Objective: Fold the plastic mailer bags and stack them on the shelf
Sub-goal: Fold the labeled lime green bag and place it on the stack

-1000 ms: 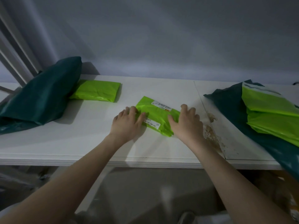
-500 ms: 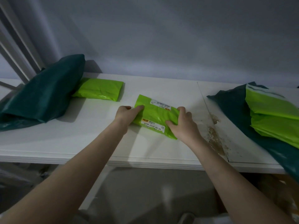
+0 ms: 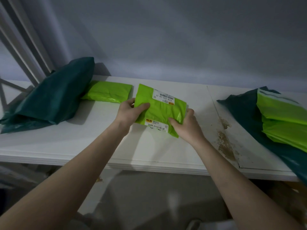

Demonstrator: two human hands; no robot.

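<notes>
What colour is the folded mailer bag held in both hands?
Bright lime green folded plastic mailer bag with white labels; head view.

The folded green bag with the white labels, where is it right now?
In the head view the folded green bag sits mid-frame over the white shelf, gripped between the left hand and right hand, just right of another folded green mailer.

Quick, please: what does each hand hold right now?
Left hand: closed on the folded green mailer.
Right hand: closed on the same mailer.
</notes>
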